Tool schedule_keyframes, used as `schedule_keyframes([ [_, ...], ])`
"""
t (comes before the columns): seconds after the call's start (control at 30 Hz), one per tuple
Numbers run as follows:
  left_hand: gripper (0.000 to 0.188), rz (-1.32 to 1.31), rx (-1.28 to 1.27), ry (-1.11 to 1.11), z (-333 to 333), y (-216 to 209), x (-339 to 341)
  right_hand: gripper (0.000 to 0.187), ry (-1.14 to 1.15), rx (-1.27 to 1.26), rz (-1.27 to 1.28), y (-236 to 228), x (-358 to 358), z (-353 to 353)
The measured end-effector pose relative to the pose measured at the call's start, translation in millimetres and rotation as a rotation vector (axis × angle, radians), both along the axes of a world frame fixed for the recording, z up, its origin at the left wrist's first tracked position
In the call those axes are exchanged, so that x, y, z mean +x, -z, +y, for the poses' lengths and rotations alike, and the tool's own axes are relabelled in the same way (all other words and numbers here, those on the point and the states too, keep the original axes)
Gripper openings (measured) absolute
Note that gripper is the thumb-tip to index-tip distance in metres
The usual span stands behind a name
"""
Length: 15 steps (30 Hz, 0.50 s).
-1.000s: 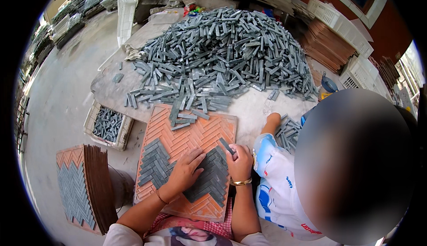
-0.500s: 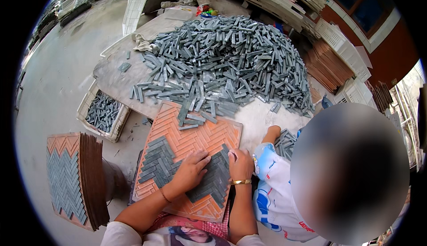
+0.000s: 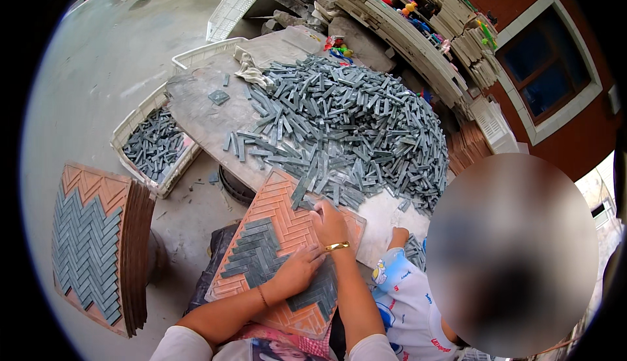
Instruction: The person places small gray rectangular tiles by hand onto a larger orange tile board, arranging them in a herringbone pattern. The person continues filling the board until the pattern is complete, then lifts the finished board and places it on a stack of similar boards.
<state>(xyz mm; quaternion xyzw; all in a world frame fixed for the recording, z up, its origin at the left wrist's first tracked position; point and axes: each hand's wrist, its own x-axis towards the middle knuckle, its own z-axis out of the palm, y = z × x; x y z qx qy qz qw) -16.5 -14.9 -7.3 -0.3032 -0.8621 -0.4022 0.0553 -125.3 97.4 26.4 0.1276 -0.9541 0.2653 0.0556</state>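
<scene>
An orange grooved board (image 3: 285, 222) with a zigzag herringbone pattern lies tilted in front of me. Grey stone strips (image 3: 256, 250) fill part of its grooves at the left, and more lie under and below my hands. My left hand (image 3: 299, 272) rests on the laid strips with fingers stretched out, its fingertips beside my right wrist. Near the board's far edge is my right hand (image 3: 331, 222), its fingers curled among loose stone strips (image 3: 300, 192); what they pinch, if anything, is hidden. A gold bracelet circles the right wrist.
A large heap of grey strips (image 3: 366, 126) covers the table (image 3: 202, 119). At left stand a white crate of strips (image 3: 119, 140) and a stack of boards (image 3: 134, 256). A child (image 3: 408, 296) stands close at my right, one arm on the table.
My right hand has moved from the laid strips up to the loose ones at the board's far edge. My left hand stays on the laid strips. The view has shifted.
</scene>
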Motion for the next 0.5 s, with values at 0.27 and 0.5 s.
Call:
schedule_keyframes([
  [0.27,0.046,-0.070,0.023,0.010,0,-2,1,0.020,0.317,-0.076,-0.057,-21,50,72],
  [0.5,0.048,-0.049,-0.022,0.021,0,-8,-1,0.024,0.302,0.044,-0.004,0,80,97],
])
